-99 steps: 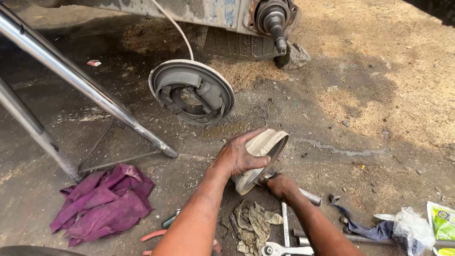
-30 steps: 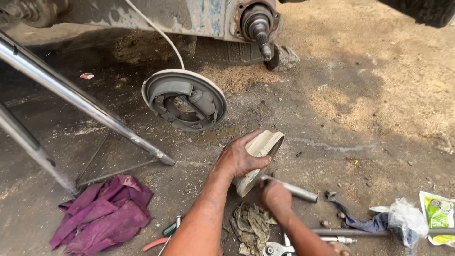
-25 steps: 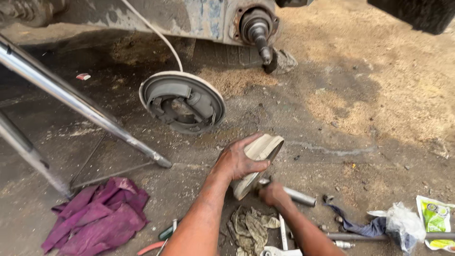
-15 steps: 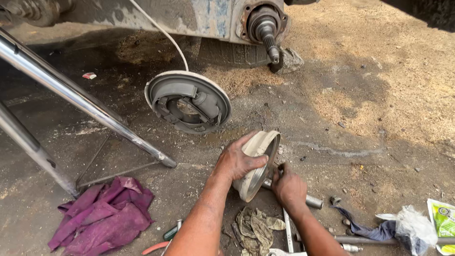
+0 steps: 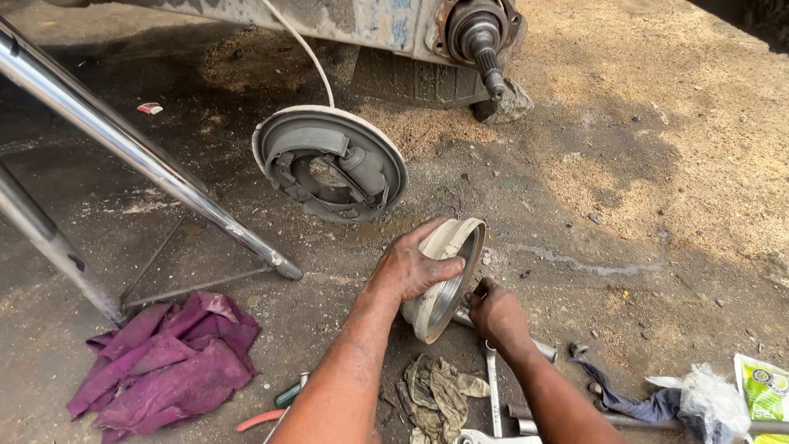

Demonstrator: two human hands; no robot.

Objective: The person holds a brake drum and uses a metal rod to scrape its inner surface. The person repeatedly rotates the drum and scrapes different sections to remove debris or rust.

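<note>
Strong daylight is seen across the sandy ground at right, while the upper left is darkened by deep shade. Glare is thrown off the chrome tube. Detail is rendered sharply throughout, with slight wide-angle stretching noticed at the edges.

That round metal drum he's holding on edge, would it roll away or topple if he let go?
Probably. The brake drum stands tilted on its rim, steadied by the left hand, so it would likely tip flat. It looks like thick metal, likely heavy. Its dusty surface probably isn't slippery.
</note>
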